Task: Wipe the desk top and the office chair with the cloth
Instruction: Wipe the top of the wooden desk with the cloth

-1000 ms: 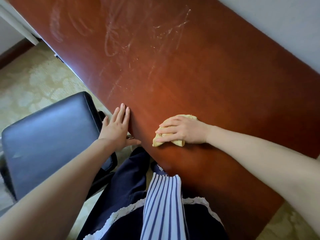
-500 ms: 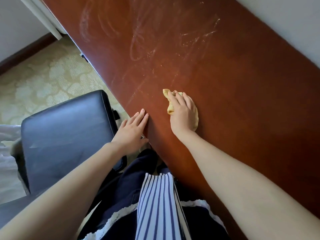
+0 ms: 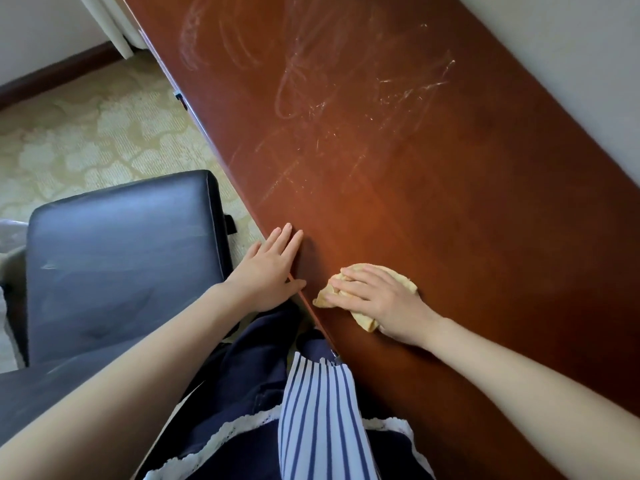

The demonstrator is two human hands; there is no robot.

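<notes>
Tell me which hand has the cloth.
The right hand, pressed flat over the crumpled yellow cloth on the desk top. The left hand is bare, resting open on the desk's near edge beside the chair.

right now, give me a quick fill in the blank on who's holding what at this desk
1. The right hand presses a yellow ____ onto the desk top.
2. The left hand rests flat on the desk's near ____.
3. The black office chair stands on the person's ____ side.

Missing words: cloth; edge; left
</notes>
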